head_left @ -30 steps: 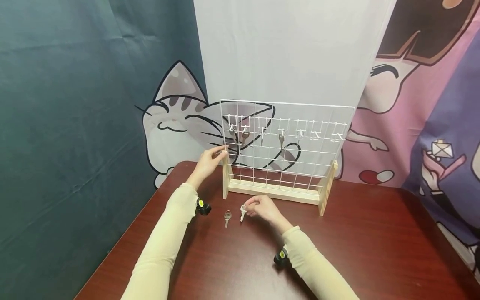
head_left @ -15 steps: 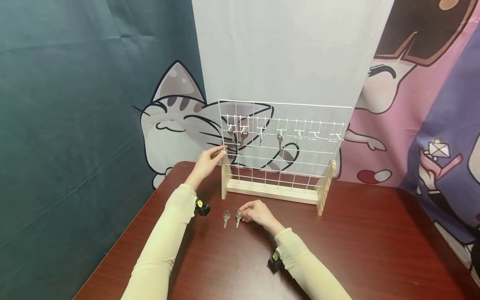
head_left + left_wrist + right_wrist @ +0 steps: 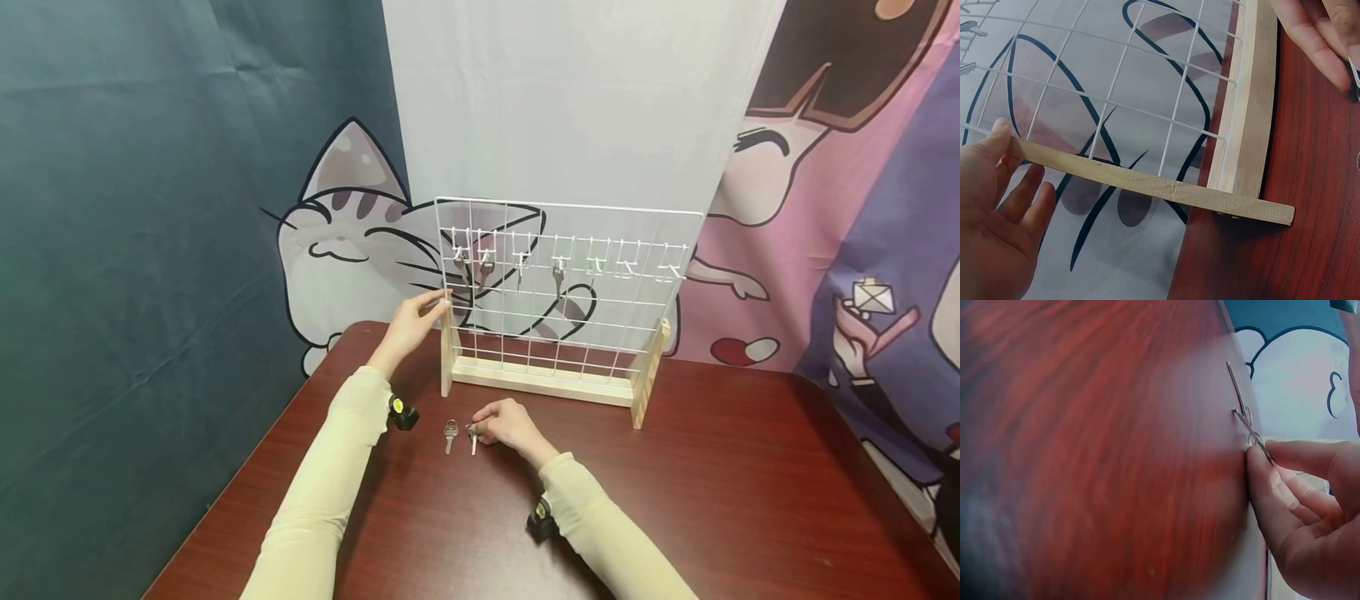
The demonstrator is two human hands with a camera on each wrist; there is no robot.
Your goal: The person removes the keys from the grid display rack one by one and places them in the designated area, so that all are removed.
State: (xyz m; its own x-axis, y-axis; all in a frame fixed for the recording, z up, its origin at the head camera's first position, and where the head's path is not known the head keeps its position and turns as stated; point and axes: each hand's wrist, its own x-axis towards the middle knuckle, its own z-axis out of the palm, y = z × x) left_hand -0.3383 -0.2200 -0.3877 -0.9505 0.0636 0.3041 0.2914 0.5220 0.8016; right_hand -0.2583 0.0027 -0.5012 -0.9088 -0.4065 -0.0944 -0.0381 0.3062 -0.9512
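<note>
My left hand (image 3: pixel 411 327) grips the top of the wooden left upright (image 3: pixel 1147 182) of a white wire rack, thumb on one side and fingers on the other. Low over the table, my right hand (image 3: pixel 510 425) pinches a small metal key (image 3: pixel 473 442) by its head between thumb and forefinger. The key's blade points toward the near side. Just left of it a second key (image 3: pixel 450 437) with a ring lies on the table. In the right wrist view the held key (image 3: pixel 1250 429) overlaps the lying key (image 3: pixel 1234 381).
Along the rack's grid runs a row of white hooks (image 3: pixel 627 267); several keys (image 3: pixel 558 275) hang toward its left side. A pale wooden bar (image 3: pixel 540 382) joins the uprights at the bottom. Printed cloth (image 3: pixel 570 100) hangs behind the reddish-brown table (image 3: pixel 712 500).
My right hand has moved left and slightly toward the near side with its key, which now sits closer to the lying key. The left hand keeps its grip on the upright.
</note>
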